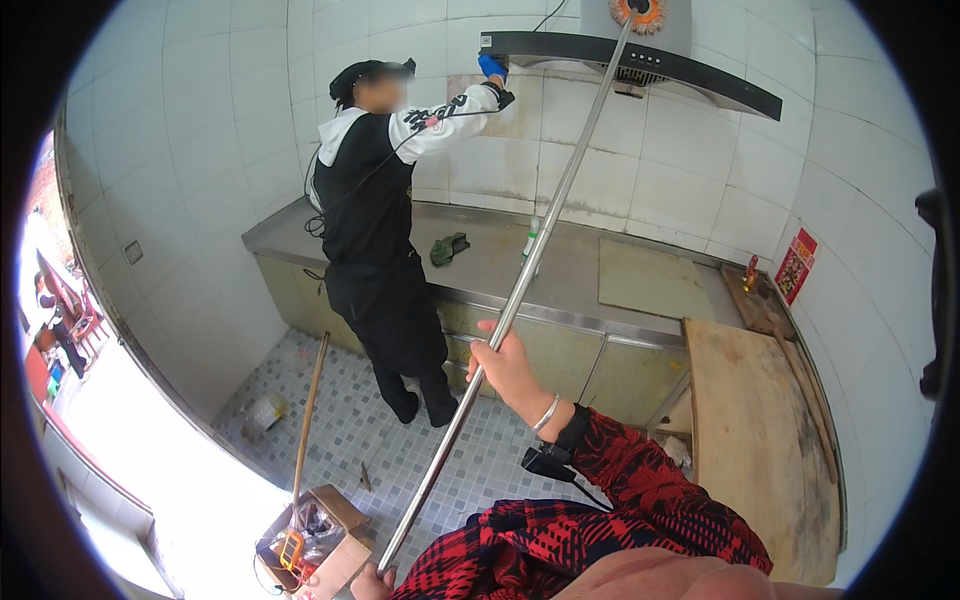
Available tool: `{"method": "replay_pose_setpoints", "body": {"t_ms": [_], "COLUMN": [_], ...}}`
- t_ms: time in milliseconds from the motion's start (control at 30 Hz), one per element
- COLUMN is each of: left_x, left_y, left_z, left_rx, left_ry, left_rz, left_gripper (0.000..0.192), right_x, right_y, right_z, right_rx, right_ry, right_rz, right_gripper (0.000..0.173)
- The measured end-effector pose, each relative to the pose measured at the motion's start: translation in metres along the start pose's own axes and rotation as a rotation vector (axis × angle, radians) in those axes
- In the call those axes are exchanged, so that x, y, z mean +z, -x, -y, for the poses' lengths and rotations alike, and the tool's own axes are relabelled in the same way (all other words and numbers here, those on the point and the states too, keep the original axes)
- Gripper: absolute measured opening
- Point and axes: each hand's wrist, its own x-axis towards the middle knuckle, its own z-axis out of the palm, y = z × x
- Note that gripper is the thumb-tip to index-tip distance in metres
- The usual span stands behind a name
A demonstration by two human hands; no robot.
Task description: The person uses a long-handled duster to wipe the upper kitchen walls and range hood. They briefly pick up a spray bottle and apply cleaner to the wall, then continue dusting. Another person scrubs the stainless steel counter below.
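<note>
A long metal pole runs from the bottom edge up to a round orange mop head, which is over the duct cover above a black range hood. Closed around the middle of the pole is my right hand, with a bracelet at the wrist. My left hand grips the pole's lower end at the bottom of the view. A co-worker in a black apron stands at the counter, one blue-gloved hand at the hood's left end.
The steel counter holds a green cloth, a bottle and a board. A wooden table stands right. On the tiled floor are a cardboard box with a wooden stick and a plastic bag.
</note>
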Motion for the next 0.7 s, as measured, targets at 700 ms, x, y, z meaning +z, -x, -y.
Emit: {"method": "replay_pose_setpoints", "body": {"t_ms": [700], "left_x": [-0.059], "left_y": [-0.03], "left_z": [-0.067], "left_rx": [0.355], "left_ry": [-0.152], "left_rz": [-0.545], "left_gripper": [0.028], "right_x": [-0.036], "right_y": [-0.064], "right_z": [0.127], "right_rx": [-0.282], "right_ry": [-0.051], "right_rz": [-0.105], "right_gripper": [0.037]}}
